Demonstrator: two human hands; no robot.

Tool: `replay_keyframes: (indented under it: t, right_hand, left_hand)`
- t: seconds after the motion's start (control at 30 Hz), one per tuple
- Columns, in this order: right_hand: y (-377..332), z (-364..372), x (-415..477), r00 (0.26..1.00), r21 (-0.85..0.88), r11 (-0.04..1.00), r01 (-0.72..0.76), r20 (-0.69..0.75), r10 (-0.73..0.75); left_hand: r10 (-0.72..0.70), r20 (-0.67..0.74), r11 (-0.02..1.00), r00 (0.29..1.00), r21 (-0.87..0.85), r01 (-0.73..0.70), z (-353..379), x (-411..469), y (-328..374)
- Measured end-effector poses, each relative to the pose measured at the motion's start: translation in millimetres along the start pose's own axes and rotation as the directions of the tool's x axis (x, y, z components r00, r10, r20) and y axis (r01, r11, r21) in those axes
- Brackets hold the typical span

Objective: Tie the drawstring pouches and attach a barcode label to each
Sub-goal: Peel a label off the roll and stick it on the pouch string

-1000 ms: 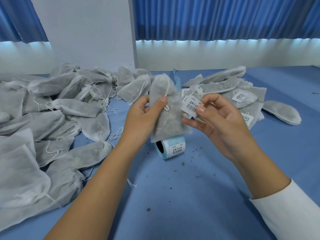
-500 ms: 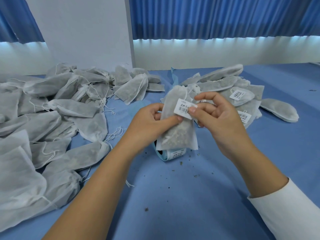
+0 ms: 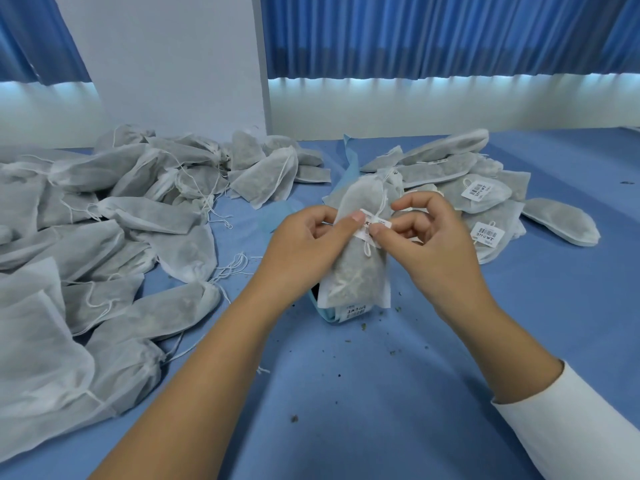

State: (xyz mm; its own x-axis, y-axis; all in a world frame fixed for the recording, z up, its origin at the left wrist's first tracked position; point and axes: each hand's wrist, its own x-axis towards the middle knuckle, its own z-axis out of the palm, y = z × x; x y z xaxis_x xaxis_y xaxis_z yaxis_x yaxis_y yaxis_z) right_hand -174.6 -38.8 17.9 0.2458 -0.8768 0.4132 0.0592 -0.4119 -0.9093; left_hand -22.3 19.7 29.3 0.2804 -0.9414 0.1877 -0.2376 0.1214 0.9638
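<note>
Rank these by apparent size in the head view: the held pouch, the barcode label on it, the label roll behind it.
1. Held pouch, clearly largest.
2 and 3. Label roll and barcode label: not ranked, since the pouch hides most of the roll and only a sliver shows.

White long sleeve (image 3: 571, 424) on right forearm (image 3: 485, 327) — left forearm (image 3: 207, 362) bare

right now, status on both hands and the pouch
Left hand grips grey nonwoven drawstring pouch. Right hand pinches white barcode label onto it. Blue label roll behind pouch.
</note>
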Motion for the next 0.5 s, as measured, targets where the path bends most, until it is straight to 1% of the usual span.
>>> replay_keyframes:
  t: [0.13,0.17,0.2,0.23,0.27,0.3,0.33,0.37,0.43,0.5]
  right_hand:
    - [1.1,3.3,-3.5,0.991,-0.138,0.988,0.063,-0.106,-0.078]
    - [1.2,2.8,-3.3,0.989,-0.168,0.984,0.058,-0.127,-0.08]
    - [0.8,1.0,-1.8,0.99,-0.161,0.987,0.02,-0.138,-0.043]
    - [-0.3,-1.4,0.5,0.991,-0.109,0.992,-0.055,-0.125,0.041]
    - [-1.5,-3.9,3.1,0.986,-0.041,0.987,-0.155,-0.074,0.152]
    - [-2.7,-6.4,4.8,0.965,0.022,0.965,-0.26,0.011,0.26]
    - [-3.4,-8.4,5.6,0.934,0.088,0.933,-0.349,0.11,0.339]
    - [-4.0,-9.1,6.3,0.902,0.167,0.892,-0.42,0.191,0.388]
    - [-3.7,-9.3,6.6,0.869,0.294,0.825,-0.484,0.275,0.412]
    - [-2.2,-8.9,6.8,0.873,0.299,0.827,-0.476,0.27,0.405]
  left_hand:
    - [0.01,-0.04,1.0,0.999,0.021,-0.009,3.8,-1.0,-0.4]
    - [0.015,-0.05,1.0,0.999,0.023,-0.014,3.6,-0.7,-0.4]
    - [0.018,-0.054,1.0,0.998,0.016,-0.017,2.9,-0.2,-0.4]
    - [0.016,-0.046,1.0,0.999,-0.002,-0.016,2.1,0.1,-0.2]
    - [0.01,-0.03,0.999,1.0,-0.031,-0.011,1.6,0.0,0.7]
    - [0.004,-0.012,0.998,1.0,-0.062,-0.005,1.6,-0.4,1.8]
    - [0.0,0.003,0.996,1.0,-0.086,0.0,1.4,-0.8,2.6]
    - [-0.003,0.016,0.995,1.0,-0.1,0.004,1.3,-0.9,3.0]
    - [-0.008,0.038,0.994,0.999,-0.108,0.012,0.3,-0.4,3.1]
    - [-0.036,0.064,0.993,0.997,-0.109,0.043,-1.8,0.0,3.4]
